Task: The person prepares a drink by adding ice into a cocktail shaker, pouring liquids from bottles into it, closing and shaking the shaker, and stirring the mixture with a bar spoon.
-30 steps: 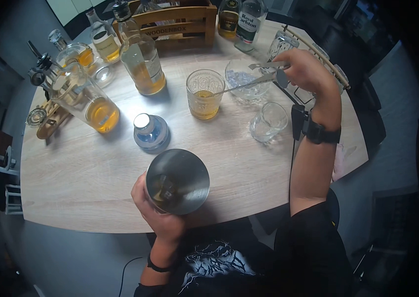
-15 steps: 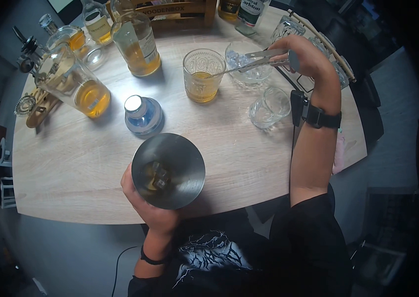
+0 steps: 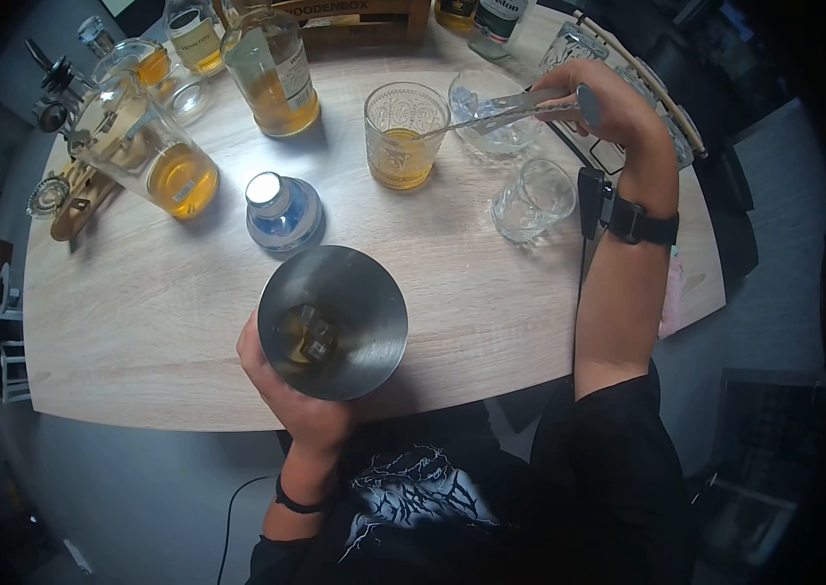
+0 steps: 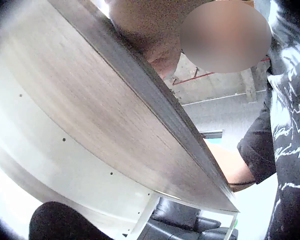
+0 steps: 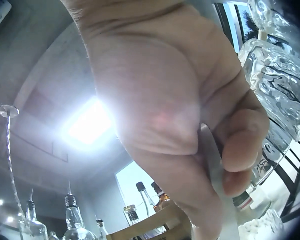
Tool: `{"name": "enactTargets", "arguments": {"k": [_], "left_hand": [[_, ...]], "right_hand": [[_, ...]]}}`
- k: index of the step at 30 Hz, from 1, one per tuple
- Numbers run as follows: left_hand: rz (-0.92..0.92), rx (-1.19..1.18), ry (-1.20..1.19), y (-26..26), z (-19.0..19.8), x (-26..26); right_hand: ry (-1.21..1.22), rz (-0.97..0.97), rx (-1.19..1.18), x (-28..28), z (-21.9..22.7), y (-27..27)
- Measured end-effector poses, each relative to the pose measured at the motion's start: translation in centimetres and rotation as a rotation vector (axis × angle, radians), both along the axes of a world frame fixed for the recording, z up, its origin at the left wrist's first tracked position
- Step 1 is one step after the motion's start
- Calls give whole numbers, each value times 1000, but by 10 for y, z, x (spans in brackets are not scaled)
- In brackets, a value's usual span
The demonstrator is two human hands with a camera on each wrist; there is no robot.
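My left hand [image 3: 301,400] grips a metal shaker tin [image 3: 374,322] near the table's front edge; ice cubes [image 3: 315,336] and some liquid lie in it. Metal tongs [image 3: 515,105] are held in my right hand [image 3: 618,112], their arms apart over a glass bowl [image 3: 520,141] of ice. A long twisted bar spoon [image 3: 491,119] stands slanted in a patterned glass [image 3: 405,161] of amber liquid, its disc end by my right hand. In the right wrist view, my fingers curl round the tongs [image 5: 217,175]. What my left hand grips is not visible in the left wrist view.
A blue capped bottle [image 3: 284,219] stands beyond the tin, an empty glass [image 3: 533,200] right of centre. Bottles [image 3: 272,78], a mixing vessel [image 3: 174,175] and a strainer [image 3: 49,195] are at left. A wooden crate [image 3: 354,12] and a glass rack [image 3: 637,68] stand behind.
The head view has shifted, so the table's objects sit higher in it. The tongs' tips have moved over the ice bowl with their arms spread. My left hand keeps its hold on the tin.
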State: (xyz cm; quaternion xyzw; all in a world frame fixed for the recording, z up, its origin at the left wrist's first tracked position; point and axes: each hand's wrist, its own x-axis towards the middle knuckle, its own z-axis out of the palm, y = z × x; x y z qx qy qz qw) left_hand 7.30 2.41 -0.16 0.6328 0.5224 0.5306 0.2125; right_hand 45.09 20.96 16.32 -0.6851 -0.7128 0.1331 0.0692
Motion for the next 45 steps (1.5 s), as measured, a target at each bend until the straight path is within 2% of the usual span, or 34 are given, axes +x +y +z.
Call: {"name": "enactTargets", "arguments": {"k": [5,14,17,22,24,26,28,30,32,33,34,36,41,43,45], "left_hand": [[-6,-8,-74,1,-1,2],[-8,45,-40,1,8,6],[-21,61,9,1,12,7],[-4,79,13,2,11,8],[3,98,11,3,11,9],[10,106,-77,3,9,11],[0,131,-45,4,12,15],[-11,155,-11,4,17,20],[-63,151,47,4,23,27],[-53,180,9,5,27,34],[-52,179,10,6,30,38],[-81,203,7,7,35,44],[-77,189,31,9,40,55],[-95,199,-11,9,37,58],[-104,199,-19,9,36,59]], "right_hand": [[38,29,36,-2,11,-11],[174,-60,82,13,30,-32],[227,49,152,17,43,-50],[233,8,143,1,72,-95],[286,-24,248,-10,78,-116],[259,30,327,-19,81,-136],[239,74,451,-24,83,-151],[235,125,423,-25,92,-161],[224,223,356,-25,99,-166],[118,414,461,-25,97,-166],[119,416,460,-26,98,-167],[87,564,452,-26,104,-169],[112,666,431,-20,107,-169],[160,748,251,-21,115,-163],[194,775,273,-29,106,-159]]}}
